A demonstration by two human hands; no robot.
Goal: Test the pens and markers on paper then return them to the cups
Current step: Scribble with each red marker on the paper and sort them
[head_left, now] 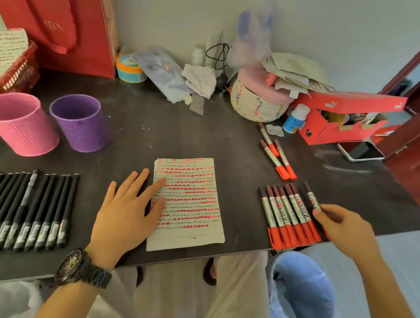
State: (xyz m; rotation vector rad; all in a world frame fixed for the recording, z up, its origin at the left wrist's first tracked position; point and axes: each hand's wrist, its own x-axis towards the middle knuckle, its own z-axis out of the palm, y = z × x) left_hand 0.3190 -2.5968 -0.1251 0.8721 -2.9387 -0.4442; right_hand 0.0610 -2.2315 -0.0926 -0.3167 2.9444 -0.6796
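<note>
A lined sheet of paper (190, 205) covered in red marks and black scribbles lies mid-table. My left hand (128, 213) lies flat, fingers straight, pressing its left edge. Several red markers (288, 216) lie in a row at the front right. My right hand (342, 225) pinches the rightmost marker (311, 198) of that row. Three more red markers (275, 154) lie farther back on the right. Several black pens (28, 209) lie in a row at the front left. A pink cup (22, 126) and a purple cup (81, 123) stand at the back left.
A red shoe box (343, 116), a phone (360, 151), a small bottle (296, 117) and a woven basket with a pink lid (261, 101) crowd the back right. A red bag (66, 27) and a red basket (14, 66) stand at the back left. The table's front edge (177, 260) is close to me.
</note>
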